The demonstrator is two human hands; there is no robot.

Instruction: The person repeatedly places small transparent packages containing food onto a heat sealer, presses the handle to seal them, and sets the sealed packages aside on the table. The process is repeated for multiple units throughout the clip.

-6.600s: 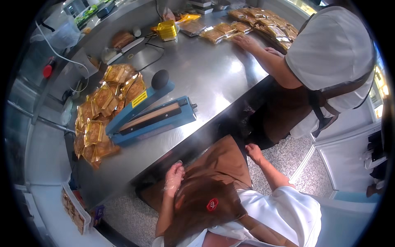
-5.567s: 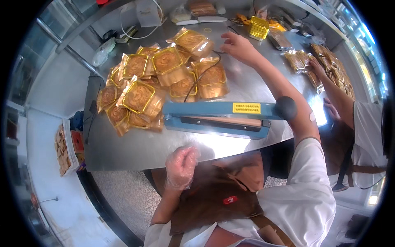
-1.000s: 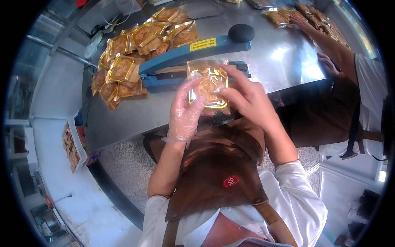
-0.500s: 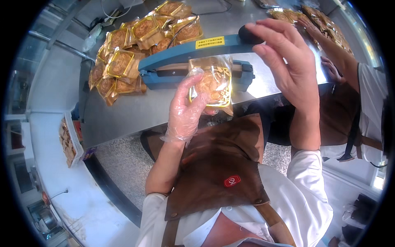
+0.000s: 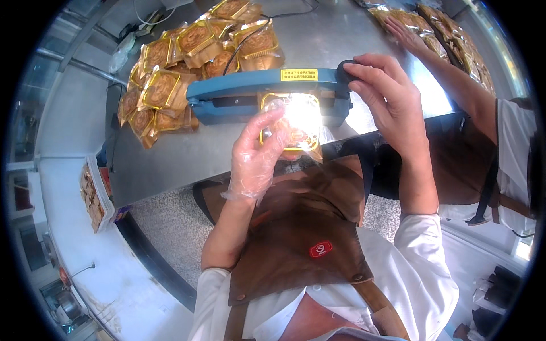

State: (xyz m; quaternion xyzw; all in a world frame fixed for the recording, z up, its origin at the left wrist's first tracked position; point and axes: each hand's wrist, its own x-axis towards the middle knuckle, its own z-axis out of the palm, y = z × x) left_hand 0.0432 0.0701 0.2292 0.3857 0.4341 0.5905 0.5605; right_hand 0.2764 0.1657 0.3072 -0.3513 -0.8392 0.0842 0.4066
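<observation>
My left hand [image 5: 255, 152], in a clear plastic glove, pinches a bagged mooncake [image 5: 291, 135] with a gold-edged tray. Strong glare covers part of the bag. Its top edge runs into the jaw of a blue heat sealer [image 5: 239, 82], beneath the lowered arm. My bare right hand [image 5: 393, 102] has its fingertips and thumb closed around the black knob [image 5: 344, 70] at the right end of that arm. Left of the sealer lies a heap of bagged mooncakes [image 5: 196, 40].
The steel table [image 5: 153, 170] has its front edge close to my apron. A co-worker's hand [image 5: 405, 35] rests by more bagged mooncakes [image 5: 455, 34] at the far right. A black cord [image 5: 244, 42] crosses the heap. A tray of goods [image 5: 94, 196] stands at lower left.
The sealer's arm has come down onto the bag's top edge, with my right hand lowered on its knob. The co-worker's arm has shifted left.
</observation>
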